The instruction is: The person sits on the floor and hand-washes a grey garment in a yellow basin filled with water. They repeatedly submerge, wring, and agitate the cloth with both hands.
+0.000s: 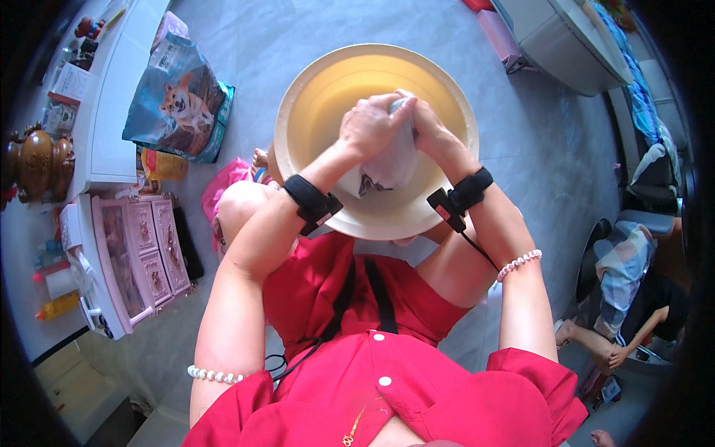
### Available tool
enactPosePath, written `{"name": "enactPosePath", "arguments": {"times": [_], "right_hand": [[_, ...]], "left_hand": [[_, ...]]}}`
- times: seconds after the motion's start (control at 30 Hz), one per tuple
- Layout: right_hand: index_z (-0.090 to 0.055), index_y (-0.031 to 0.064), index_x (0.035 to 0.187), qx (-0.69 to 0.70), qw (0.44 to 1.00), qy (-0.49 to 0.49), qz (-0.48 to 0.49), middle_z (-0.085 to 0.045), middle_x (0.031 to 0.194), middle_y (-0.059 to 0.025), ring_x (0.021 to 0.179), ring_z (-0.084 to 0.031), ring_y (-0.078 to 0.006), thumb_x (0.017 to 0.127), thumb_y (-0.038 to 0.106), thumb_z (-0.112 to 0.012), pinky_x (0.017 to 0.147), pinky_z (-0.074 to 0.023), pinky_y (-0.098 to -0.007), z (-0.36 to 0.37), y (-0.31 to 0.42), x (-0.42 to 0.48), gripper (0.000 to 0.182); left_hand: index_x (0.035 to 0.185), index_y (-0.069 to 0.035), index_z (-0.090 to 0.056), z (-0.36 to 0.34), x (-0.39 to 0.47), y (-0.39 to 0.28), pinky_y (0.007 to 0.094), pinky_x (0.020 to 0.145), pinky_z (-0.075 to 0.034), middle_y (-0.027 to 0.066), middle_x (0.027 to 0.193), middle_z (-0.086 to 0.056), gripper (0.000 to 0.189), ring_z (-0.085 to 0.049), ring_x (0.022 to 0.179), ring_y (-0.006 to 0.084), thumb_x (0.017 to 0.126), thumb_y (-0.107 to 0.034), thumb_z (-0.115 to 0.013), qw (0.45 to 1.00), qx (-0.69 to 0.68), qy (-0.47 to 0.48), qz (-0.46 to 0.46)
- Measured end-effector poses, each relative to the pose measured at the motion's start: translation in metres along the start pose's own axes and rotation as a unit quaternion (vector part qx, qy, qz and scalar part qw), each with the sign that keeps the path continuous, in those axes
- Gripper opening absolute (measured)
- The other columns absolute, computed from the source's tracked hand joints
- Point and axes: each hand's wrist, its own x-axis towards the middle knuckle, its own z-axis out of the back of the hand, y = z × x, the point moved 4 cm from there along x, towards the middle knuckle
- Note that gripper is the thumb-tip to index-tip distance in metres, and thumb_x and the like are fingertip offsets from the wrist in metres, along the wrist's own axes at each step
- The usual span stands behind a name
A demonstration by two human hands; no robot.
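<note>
A round cream plastic basin (313, 220) stands on the floor before me, between my legs, and looks yellowish inside. Over its middle, my left hand (373, 124) and my right hand (429, 124) meet on a bunched, pale grey-white cloth (394, 162). The fingers of both hands are closed around the upper end of the cloth, and some are hidden behind it. Its lower part hangs down into the basin, where a dark printed patch shows. Black straps with small devices sit around both of my wrists.
A pet food bag (187, 106) with a dog picture stands at the left, above a pink ornate cabinet (142, 251). A white counter (114, 112) runs along the left. Another person (637, 329) sits at the lower right. A pink box (499, 39) is at the upper right.
</note>
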Motion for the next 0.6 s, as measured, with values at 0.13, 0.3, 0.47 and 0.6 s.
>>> {"name": "enactPosePath", "arguments": {"times": [0.13, 0.3, 0.47, 0.6], "right_hand": [[-0.055, 0.0030, 0.103, -0.241, 0.970, -0.032, -0.008, -0.057, 0.097, -0.0053, 0.085, -0.054, -0.0135, 0.092, 0.030, -0.049, 0.073, -0.0458, -0.0286, -0.012, 0.036, -0.036, 0.030], [-0.054, 0.0037, 0.111, -0.237, 0.960, -0.141, -0.046, -0.055, 0.101, -0.0072, 0.094, -0.051, -0.0173, 0.092, 0.032, -0.049, 0.076, -0.0463, -0.0342, -0.001, 0.049, -0.050, 0.035], [-0.055, 0.0020, 0.106, -0.174, 0.974, -0.146, -0.023, -0.056, 0.093, -0.0067, 0.084, -0.053, -0.0157, 0.091, 0.031, -0.049, 0.072, -0.0467, -0.0327, 0.013, 0.049, -0.046, 0.033], [-0.057, -0.0017, 0.102, -0.197, 0.975, -0.101, -0.012, -0.058, 0.091, -0.0065, 0.080, -0.054, -0.0132, 0.089, 0.030, -0.055, 0.069, -0.0464, -0.0282, 0.035, 0.050, -0.044, 0.035]], "left_hand": [[0.115, -0.009, -0.057, 0.016, 0.011, 0.027, 0.0368, 0.084, -0.047, 0.0188, 0.102, -0.061, 0.069, -0.059, 0.098, 0.0295, 0.069, -0.059, -0.066, 0.992, -0.040, 0.113, 0.043], [0.125, -0.002, -0.046, 0.020, 0.020, 0.070, 0.0352, 0.092, -0.043, 0.0267, 0.128, -0.040, 0.088, -0.047, 0.115, 0.0335, 0.055, -0.045, -0.080, 0.977, 0.103, 0.188, 0.001], [0.103, -0.003, -0.063, 0.001, 0.012, 0.093, 0.0342, 0.083, -0.048, 0.0166, 0.103, -0.063, 0.060, -0.060, 0.097, 0.0266, 0.054, -0.033, -0.078, 0.926, 0.176, 0.327, 0.073], [0.099, -0.005, -0.065, 0.024, 0.008, 0.070, 0.0323, 0.072, -0.048, 0.0105, 0.086, -0.066, 0.039, -0.062, 0.079, 0.0207, 0.063, -0.019, -0.069, 0.982, 0.005, 0.183, 0.039]]}}
